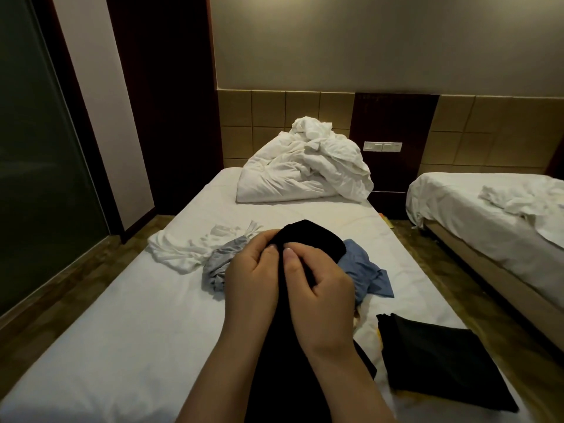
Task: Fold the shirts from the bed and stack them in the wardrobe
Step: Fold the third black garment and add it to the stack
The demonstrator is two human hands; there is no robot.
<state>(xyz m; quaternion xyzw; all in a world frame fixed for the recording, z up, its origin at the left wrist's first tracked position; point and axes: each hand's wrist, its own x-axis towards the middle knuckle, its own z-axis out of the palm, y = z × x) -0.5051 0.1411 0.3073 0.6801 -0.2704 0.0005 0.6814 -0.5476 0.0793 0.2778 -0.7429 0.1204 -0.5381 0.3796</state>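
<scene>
On the bed (122, 331), a crumpled white shirt (180, 251) touches a grey shirt (216, 270). The left hand (253, 276) and right hand (320, 288), side by side, both pinch a raised black shirt (308, 239). A blue shirt (366, 270) lies behind it, and a folded black shirt (439, 361) lies at the near right.

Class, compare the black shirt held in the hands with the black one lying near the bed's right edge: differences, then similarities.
The held black shirt is lifted above the bed, gripped by the left hand and right hand; the folded black garment lies flat on it, untouched. The held one hangs bunched; the folded one is a neat packet. Both are black cloth.
</scene>
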